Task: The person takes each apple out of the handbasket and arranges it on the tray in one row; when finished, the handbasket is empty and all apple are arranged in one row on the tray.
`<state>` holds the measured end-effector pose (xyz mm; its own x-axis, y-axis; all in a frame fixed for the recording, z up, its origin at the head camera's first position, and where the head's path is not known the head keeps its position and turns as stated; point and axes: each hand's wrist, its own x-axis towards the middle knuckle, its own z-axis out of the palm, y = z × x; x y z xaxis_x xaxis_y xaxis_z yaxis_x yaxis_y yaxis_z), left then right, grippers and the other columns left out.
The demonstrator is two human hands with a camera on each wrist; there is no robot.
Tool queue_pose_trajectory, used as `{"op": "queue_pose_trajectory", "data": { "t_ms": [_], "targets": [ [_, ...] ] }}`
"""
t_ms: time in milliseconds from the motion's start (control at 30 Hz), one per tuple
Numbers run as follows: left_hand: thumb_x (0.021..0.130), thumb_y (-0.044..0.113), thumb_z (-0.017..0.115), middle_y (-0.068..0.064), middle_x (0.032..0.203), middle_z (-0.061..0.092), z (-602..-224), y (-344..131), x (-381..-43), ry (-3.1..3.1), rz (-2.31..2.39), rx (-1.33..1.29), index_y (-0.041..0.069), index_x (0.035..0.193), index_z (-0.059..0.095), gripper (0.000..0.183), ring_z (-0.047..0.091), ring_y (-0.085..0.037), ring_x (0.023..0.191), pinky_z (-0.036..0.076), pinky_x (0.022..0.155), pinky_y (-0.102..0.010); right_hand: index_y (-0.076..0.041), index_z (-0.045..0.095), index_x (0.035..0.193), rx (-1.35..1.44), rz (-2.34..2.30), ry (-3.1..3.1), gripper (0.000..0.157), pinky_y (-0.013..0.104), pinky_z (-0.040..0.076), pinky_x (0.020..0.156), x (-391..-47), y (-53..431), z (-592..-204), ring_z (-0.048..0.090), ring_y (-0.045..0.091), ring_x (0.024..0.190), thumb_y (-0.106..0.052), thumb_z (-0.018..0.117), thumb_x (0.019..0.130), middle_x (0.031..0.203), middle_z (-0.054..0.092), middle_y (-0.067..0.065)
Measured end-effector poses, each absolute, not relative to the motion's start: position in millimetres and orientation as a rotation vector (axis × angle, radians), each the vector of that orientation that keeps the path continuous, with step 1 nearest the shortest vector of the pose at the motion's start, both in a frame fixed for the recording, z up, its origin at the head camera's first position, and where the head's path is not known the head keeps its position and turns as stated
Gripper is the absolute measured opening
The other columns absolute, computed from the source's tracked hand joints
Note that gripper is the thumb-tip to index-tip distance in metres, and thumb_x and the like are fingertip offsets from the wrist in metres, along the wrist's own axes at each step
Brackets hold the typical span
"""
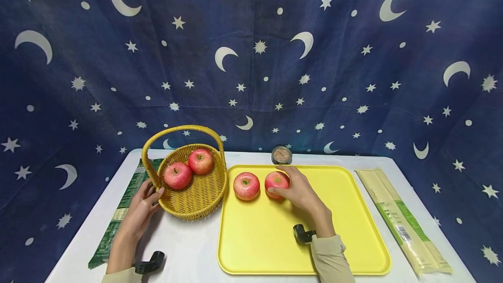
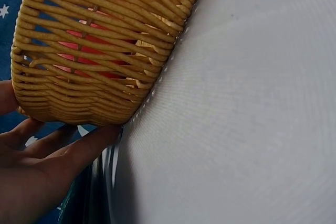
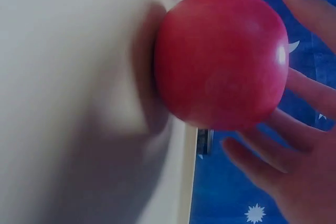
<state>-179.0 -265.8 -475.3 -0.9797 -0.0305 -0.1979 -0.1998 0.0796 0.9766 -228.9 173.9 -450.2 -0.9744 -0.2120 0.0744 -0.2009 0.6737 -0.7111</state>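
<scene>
My left hand (image 1: 139, 213) is at the near left side of a yellow wicker basket (image 1: 195, 217), thumb at the rim and fingers against the outer wall. Two red apples, a left one (image 1: 177, 175) and a right one (image 1: 201, 161), lie inside the basket. Over the yellow tray (image 1: 259, 239), my right hand (image 1: 300, 191) spreads around a red apple (image 3: 220, 61). In the right wrist view the thumb stands apart from this apple, while some fingers pass behind it. Another red apple (image 1: 246, 186) sits just left of it on the tray.
A green package (image 1: 106, 239) lies at the table's left, partly beneath the basket. To the right of the tray is a long beige-and-green packet (image 1: 404, 222). A small round dark-rimmed container (image 1: 281, 155) stands behind the tray, before a blue moon-and-star cloth (image 1: 251, 56).
</scene>
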Motion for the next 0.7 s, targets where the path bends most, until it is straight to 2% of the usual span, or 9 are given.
{"op": "queue_pose_trajectory", "data": {
  "t_ms": [167,300,500,700],
  "targets": [
    [0.110,0.026,0.049,-0.016,0.170,0.017,-476.2,-266.1,-179.2,2.218,2.032,-0.244,0.013,0.165,0.010,0.069,0.030,-0.028,0.148,0.047,0.086,-0.011,-0.012,0.065,0.134,-0.410,-1.340,2.950,0.049,0.055,0.045,0.110,-228.7,169.0,-447.9,0.058,0.035,0.128,-0.023,0.081,0.089,0.136,0.064,0.011],
    [0.110,0.025,0.049,-0.016,0.171,0.017,-476.1,-265.5,-178.8,2.215,2.042,-0.249,0.014,0.166,0.009,0.070,0.030,-0.029,0.149,0.047,0.086,-0.011,-0.013,0.071,0.127,-0.413,-1.521,2.924,0.038,0.052,0.051,0.105,-227.8,160.8,-447.0,0.065,0.031,0.120,-0.018,0.080,0.091,0.128,0.069,0.010],
    [0.110,0.024,0.049,-0.014,0.171,0.016,-475.8,-264.1,-180.2,2.214,2.041,-0.255,0.014,0.165,0.010,0.069,0.028,-0.031,0.151,0.047,0.086,-0.010,-0.015,0.074,0.119,-0.452,-1.742,2.770,0.029,0.046,0.059,0.091,-223.9,141.1,-440.6,0.072,0.028,0.099,-0.014,0.079,0.091,0.119,0.071,0.012],
    [0.110,0.023,0.048,-0.015,0.171,0.016,-476.4,-264.6,-179.7,2.221,2.038,-0.257,0.014,0.166,0.009,0.068,0.029,-0.030,0.151,0.047,0.086,-0.009,-0.015,0.075,0.116,-0.562,-1.721,2.718,0.027,0.053,0.056,0.089,-225.8,114.6,-437.1,0.071,0.026,0.100,-0.014,0.080,0.090,0.114,0.075,0.009]
  ]
}}
